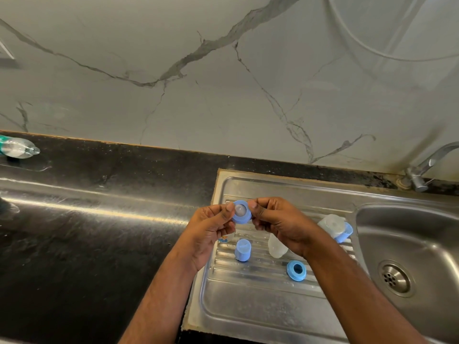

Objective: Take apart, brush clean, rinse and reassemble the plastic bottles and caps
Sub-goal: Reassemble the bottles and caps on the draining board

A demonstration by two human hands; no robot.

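Both hands hold one blue cap ring (241, 211) with a pale teat seated in its middle, above the steel drainboard (248, 306). My left hand (211, 229) pinches its left rim and my right hand (275, 219) pinches its right rim. Below on the drainboard lie a blue cap (243, 250), an empty blue ring (296, 270), a clear bottle (277, 247) partly hidden by my right hand, and a clear cover on another blue ring (335, 225). A bottle with a printed label (224, 239) peeks out under my left hand.
The sink basin (422, 234) with its drain (395, 278) lies to the right, the tap (427, 167) behind it. Black counter (99, 232) stretches left. A clear water bottle (17, 148) lies at the far left by the marble wall.
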